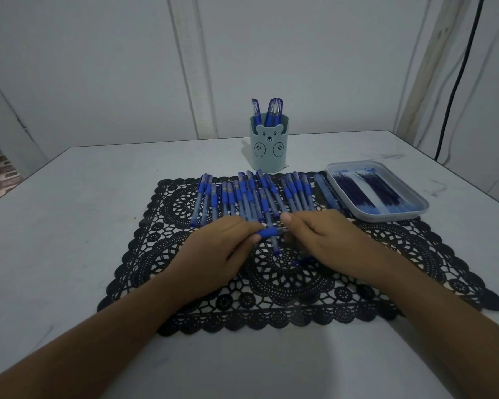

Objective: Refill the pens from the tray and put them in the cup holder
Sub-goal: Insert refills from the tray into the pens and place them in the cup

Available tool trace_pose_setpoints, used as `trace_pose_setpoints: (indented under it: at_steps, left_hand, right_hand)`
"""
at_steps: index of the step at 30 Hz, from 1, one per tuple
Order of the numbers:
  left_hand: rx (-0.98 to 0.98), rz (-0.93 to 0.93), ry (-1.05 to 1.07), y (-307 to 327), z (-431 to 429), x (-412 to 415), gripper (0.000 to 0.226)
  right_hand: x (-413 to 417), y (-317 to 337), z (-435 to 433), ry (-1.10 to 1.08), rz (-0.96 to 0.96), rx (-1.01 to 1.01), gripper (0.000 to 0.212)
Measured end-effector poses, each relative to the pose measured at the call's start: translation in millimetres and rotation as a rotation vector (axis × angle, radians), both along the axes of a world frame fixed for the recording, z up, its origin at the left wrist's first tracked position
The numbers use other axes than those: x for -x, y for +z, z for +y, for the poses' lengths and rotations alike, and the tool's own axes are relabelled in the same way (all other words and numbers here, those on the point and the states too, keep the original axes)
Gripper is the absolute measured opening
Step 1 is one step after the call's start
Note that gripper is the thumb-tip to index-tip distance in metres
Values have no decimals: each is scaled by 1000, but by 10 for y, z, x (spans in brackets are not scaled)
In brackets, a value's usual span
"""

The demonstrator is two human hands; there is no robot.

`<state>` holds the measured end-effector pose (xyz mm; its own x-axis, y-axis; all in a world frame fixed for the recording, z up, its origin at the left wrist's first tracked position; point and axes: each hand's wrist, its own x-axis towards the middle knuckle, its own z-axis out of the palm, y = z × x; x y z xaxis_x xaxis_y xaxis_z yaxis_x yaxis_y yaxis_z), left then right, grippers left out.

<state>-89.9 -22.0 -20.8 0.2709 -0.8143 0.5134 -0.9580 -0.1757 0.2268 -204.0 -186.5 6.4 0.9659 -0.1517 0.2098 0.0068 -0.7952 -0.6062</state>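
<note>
While both forearms reach in from the near edge of the white table (69, 226), the left hand (225, 243) and right hand (314, 237) meet over the middle of the black lace mat (271, 298), each with fingers curled and pinching one end of a single pen (270, 232) that lies crosswise between them, its blue grip showing. Just beyond the fingertips a row of pens (251, 197) lies side by side across the far half of the mat, and at its right end the pale tray (415, 210) sits partly on the mat, holding dark refills (369, 191). Farthest back, the bear-faced cup holder (268, 148) stands upright just behind the mat with a few capped pens (272, 110) in it.
</note>
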Motion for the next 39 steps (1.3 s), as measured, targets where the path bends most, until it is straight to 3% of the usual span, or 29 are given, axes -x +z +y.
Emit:
trace_pose_setpoints:
  at_steps: [3, 8, 12, 16, 21, 27, 32, 35, 39]
  left_hand:
    - [17, 26, 5, 2, 4, -15, 37]
    - [-20, -8, 2, -1, 4, 0, 36]
    - [12, 19, 12, 3, 10, -20, 37]
    - [0, 3, -6, -6, 6, -1, 37]
    - [18, -9, 2, -8, 14, 0, 36]
    - [75, -50, 14, 18, -15, 22, 37]
    - [47, -22, 19, -7, -24, 7, 34]
    - [35, 10, 33, -23, -12, 0, 35]
    - [45, 39, 38, -8, -16, -5, 37]
  right_hand:
    - [2, 6, -4, 32, -16, -28, 11]
    - [0, 8, 6, -16, -24, -18, 38]
    - [9, 2, -8, 35, 6, -29, 10]
    - [3, 7, -9, -12, -49, -41, 35]
    - [5, 11, -8, 37, -13, 40, 18]
    - [1, 9, 14, 15, -84, 91, 32]
    - [61, 157, -148, -20, 89, 60, 52]
    - [110, 181, -298, 51, 245, 276, 26]
    - [93, 118, -301, 86, 373, 410, 14]
